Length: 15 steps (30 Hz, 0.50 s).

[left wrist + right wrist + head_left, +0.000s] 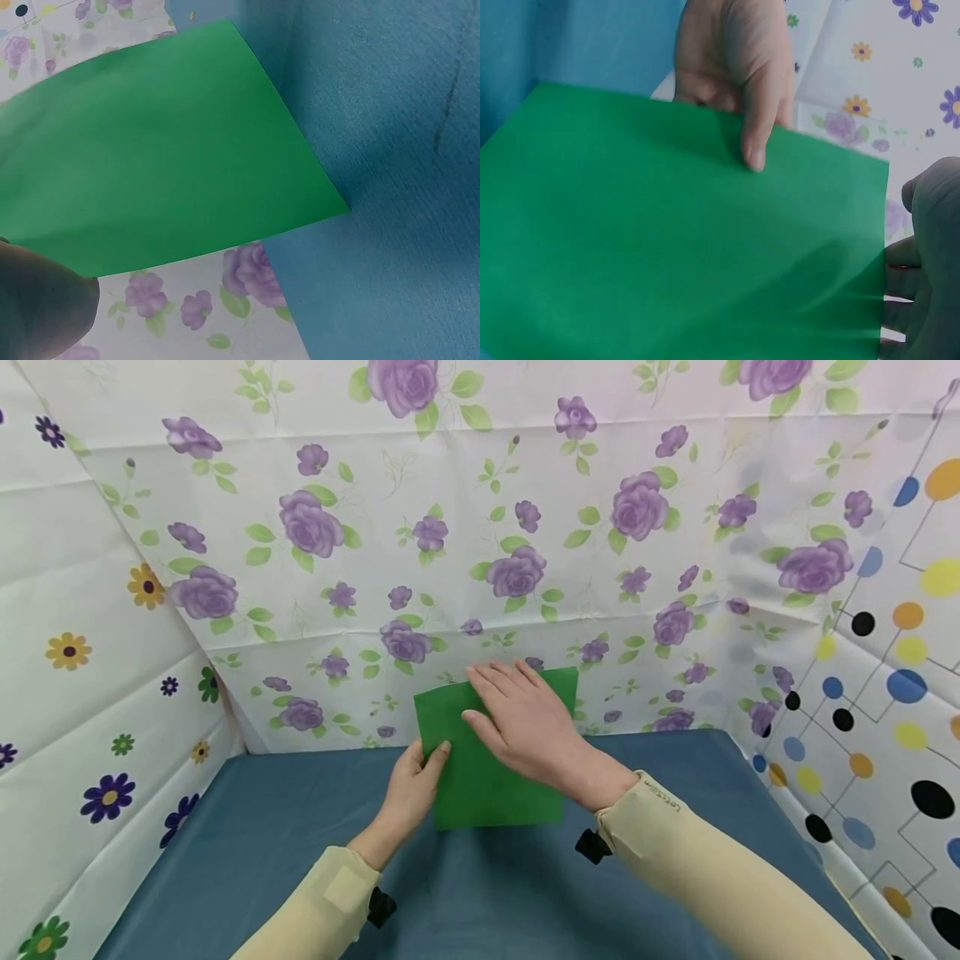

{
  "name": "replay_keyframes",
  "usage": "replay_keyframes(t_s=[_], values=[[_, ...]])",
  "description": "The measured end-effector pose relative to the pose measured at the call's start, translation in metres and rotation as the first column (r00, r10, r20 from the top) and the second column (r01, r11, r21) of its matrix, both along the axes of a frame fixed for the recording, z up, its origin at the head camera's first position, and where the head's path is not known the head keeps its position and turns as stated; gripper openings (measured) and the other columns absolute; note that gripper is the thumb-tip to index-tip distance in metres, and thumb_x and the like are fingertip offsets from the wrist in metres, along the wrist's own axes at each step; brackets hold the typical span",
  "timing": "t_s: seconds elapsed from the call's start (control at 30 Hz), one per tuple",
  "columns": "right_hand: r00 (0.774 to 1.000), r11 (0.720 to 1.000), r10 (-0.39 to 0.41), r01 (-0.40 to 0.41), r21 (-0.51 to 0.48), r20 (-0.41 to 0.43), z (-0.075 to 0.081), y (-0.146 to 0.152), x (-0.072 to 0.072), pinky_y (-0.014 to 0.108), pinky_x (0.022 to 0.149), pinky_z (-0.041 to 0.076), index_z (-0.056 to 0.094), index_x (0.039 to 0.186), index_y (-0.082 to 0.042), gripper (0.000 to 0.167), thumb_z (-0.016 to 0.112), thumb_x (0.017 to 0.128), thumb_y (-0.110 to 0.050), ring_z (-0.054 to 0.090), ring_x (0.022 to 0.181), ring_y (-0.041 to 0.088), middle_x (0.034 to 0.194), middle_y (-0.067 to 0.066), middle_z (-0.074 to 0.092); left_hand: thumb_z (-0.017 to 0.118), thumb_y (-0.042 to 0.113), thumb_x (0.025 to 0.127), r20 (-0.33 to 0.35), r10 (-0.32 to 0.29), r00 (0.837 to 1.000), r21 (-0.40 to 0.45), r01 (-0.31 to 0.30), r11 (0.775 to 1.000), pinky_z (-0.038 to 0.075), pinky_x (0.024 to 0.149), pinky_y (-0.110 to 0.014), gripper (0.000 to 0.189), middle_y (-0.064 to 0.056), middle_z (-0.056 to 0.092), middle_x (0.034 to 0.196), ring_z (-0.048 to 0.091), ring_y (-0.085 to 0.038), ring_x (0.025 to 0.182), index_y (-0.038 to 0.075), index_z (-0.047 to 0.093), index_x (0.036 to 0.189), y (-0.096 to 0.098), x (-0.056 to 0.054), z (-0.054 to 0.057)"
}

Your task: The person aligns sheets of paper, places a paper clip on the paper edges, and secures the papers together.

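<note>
A green sheet of paper (495, 785) is held up above the table, its near face towards me. My left hand (411, 785) pinches its left edge, thumb on the front and the other fingers hidden behind the sheet. In the right wrist view that left hand (742, 60) shows its thumb lying on the green face. My right hand (528, 722) is at the upper part of the paper, its fingers straight and reaching to the top edge. The right wrist view has the right hand's fingers (904, 281) along that edge. From the left wrist, the paper (165, 150) looks smooth and plain.
A blue cloth-covered table (300, 852) lies under the hands. Behind it hangs a white sheet with purple flowers (517, 572). Patterned sheets stand at the left (82, 718) and right (885, 760). Dark wrist cameras (592, 846) sit at both cuffs.
</note>
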State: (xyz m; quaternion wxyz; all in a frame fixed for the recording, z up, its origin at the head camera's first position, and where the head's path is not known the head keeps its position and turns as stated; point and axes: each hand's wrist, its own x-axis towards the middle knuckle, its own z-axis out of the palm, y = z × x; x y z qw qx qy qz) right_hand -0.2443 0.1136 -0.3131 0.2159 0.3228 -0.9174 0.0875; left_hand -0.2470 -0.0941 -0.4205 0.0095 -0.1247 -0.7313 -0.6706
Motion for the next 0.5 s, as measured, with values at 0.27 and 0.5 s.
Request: replay_keyframes(t_s=[0.27,0.5], values=[[0.999,0.999,-0.039,0.038,-0.038,-0.026,-0.004,0.041,-0.002,0.04,0.127,0.007,0.042,0.157,-0.006,0.058,0.04,0.112,-0.043,0.035,0.148,0.03,0.158,0.011,0.043,0.05,0.03,0.111,-0.01,0.021,1.0,-0.033,-0.021,0.999,0.055,0.095,-0.051,0.038,-0.014,0.063,0.131,0.065,-0.031,0.115,0.013,0.053,0.145,0.0,0.001,0.0],[0.994,0.969,-0.091,0.074,-0.235,-0.065,-0.01,0.075,-0.007,0.049,0.11,0.042,0.055,0.148,-0.005,0.042,0.052,0.109,-0.023,0.056,0.128,0.032,0.142,0.015,0.059,0.048,0.029,0.112,-0.023,0.023,0.999,-0.031,-0.024,0.999,0.054,0.097,-0.051,0.038,-0.017,0.061,0.132,0.063,-0.033,0.118,0.009,0.052,0.144,-0.001,0.0,-0.001]])
